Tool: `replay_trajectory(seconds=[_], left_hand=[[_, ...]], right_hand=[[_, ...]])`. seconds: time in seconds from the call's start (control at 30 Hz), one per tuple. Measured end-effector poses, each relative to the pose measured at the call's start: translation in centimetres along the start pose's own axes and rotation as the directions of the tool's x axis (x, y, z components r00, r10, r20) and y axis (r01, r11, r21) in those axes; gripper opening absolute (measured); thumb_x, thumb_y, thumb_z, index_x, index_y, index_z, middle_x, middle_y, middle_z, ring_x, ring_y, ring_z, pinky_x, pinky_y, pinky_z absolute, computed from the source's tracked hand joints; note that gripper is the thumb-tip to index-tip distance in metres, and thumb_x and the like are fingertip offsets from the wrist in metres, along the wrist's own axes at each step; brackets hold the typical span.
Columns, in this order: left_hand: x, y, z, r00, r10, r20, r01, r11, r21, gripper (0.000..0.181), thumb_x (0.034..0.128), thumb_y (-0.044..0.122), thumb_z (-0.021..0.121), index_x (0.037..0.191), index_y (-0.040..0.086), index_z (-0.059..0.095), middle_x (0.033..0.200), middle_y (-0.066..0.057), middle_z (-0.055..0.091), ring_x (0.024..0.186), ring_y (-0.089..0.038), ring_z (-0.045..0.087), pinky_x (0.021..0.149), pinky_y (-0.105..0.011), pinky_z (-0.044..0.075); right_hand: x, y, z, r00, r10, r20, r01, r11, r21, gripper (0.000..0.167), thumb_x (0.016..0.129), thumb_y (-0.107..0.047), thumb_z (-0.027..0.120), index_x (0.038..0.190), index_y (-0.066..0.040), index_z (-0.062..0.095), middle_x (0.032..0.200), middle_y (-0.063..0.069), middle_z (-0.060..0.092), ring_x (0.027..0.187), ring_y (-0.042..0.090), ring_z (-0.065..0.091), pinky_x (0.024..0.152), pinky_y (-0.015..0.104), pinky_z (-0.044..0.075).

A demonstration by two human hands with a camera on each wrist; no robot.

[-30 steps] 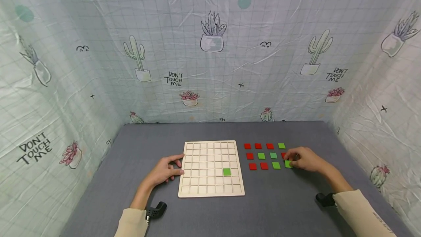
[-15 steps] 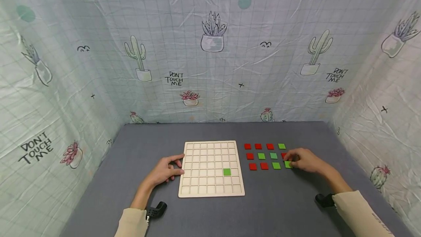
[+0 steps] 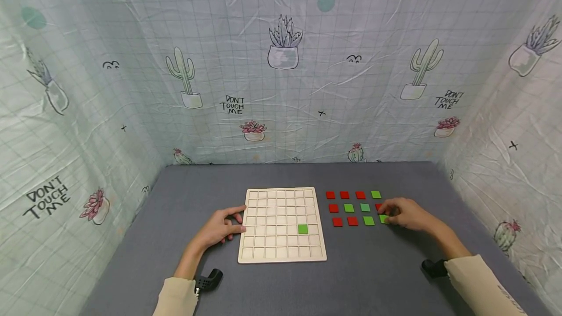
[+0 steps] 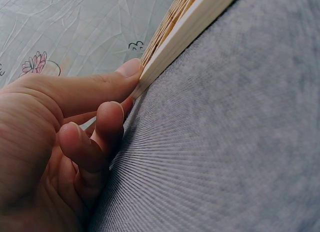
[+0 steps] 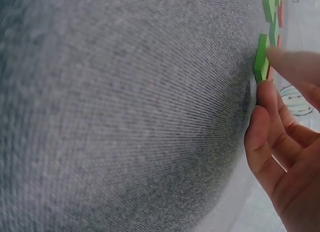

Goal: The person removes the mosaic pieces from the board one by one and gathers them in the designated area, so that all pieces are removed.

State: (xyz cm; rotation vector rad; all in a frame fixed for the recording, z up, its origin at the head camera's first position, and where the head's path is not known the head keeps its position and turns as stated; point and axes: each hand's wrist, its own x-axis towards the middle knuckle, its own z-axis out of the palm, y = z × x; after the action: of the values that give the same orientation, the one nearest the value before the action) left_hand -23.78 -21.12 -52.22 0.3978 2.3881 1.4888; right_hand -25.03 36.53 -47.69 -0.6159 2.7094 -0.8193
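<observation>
A pale wooden board (image 3: 256,239) with a grid of square cells lies flat on the grey table, one green tile (image 3: 303,229) in a cell at its right. My left hand (image 3: 219,227) touches the board's left edge with thumb and forefinger held apart; the left wrist view shows the thumb tip against the board's side. At the right end of the tile rows, my right hand (image 3: 408,212) has its thumb on a flat green tile (image 5: 261,59), with the forefinger over a red tile (image 3: 378,206). That hand partly covers both tiles.
Red and green square tiles lie in three rows right of the board, among them a red tile (image 3: 337,222), a green tile (image 3: 369,220) and a teal-green tile (image 3: 365,207). Patterned cloth walls (image 3: 281,111) enclose the grey table (image 3: 281,286) at back and sides.
The green tile under my right thumb has shifted very slightly to the left. Both hands and the board look otherwise still.
</observation>
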Motion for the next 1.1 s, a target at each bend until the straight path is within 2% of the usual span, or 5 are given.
replay_trajectory(seconds=[0.13, 0.3, 0.7, 1.0, 1.1], left_hand=[[0.0, 0.0, 0.0, 1.0, -0.002, -0.004, 0.002, 1.0, 0.003, 0.07, 0.092, 0.021, 0.08, 0.154, 0.009, 0.049, 0.114, -0.018, 0.061, 0.055, -0.01, 0.053, 0.042, -0.027, 0.041], [0.0, 0.0, 0.0, 1.0, -0.003, -0.007, 0.002, 1.0, -0.002, 0.07, 0.092, 0.021, 0.08, 0.154, 0.009, 0.05, 0.114, -0.018, 0.061, 0.055, -0.01, 0.053, 0.042, -0.027, 0.041], [0.2, 0.1, 0.0, 1.0, -0.016, -0.014, 0.016, 1.0, -0.012, 0.07, 0.0918, 0.022, 0.08, 0.154, 0.01, 0.05, 0.115, -0.018, 0.061, 0.056, -0.01, 0.054, 0.042, -0.027, 0.041], [0.3, 0.4, 0.2, 0.999, -0.033, -0.019, 0.032, 0.999, -0.012, 0.069, 0.0924, 0.022, 0.079, 0.154, 0.01, 0.05, 0.113, -0.016, 0.062, 0.056, -0.011, 0.053, 0.043, -0.027, 0.041], [0.3, 0.4, 0.3, 0.999, -0.036, -0.018, 0.035, 0.999, -0.015, 0.069, 0.0924, 0.021, 0.079, 0.154, 0.01, 0.05, 0.113, -0.016, 0.062, 0.056, -0.011, 0.053, 0.043, -0.028, 0.041]], right_hand=[[0.1, 0.0, -0.1, 1.0, -0.006, 0.003, 0.006, 1.0, -0.026, 0.026, 0.087, -0.017, 0.081, 0.111, -0.011, 0.075, 0.1, 0.002, 0.071, 0.071, 0.002, 0.055, 0.062, 0.025, 0.046], [0.2, 0.2, -0.3, 1.0, -0.011, 0.01, 0.011, 0.999, -0.04, 0.026, 0.086, -0.015, 0.081, 0.111, -0.011, 0.075, 0.101, 0.003, 0.071, 0.073, 0.002, 0.056, 0.063, 0.025, 0.047], [0.8, 0.0, -1.1, 0.999, -0.026, 0.022, 0.027, 0.999, -0.038, 0.029, 0.084, -0.015, 0.083, 0.111, -0.01, 0.075, 0.102, 0.005, 0.072, 0.081, 0.008, 0.06, 0.065, 0.026, 0.048], [1.5, -0.8, -1.1, 0.999, -0.03, 0.015, 0.03, 0.997, -0.065, 0.033, 0.084, -0.017, 0.083, 0.115, -0.009, 0.074, 0.108, 0.006, 0.074, 0.086, 0.01, 0.064, 0.069, 0.027, 0.049], [1.9, -1.4, -1.0, 0.999, -0.034, 0.033, 0.035, 0.999, -0.039, 0.034, 0.086, -0.018, 0.082, 0.117, -0.008, 0.074, 0.111, 0.007, 0.074, 0.089, 0.013, 0.065, 0.07, 0.029, 0.05]])
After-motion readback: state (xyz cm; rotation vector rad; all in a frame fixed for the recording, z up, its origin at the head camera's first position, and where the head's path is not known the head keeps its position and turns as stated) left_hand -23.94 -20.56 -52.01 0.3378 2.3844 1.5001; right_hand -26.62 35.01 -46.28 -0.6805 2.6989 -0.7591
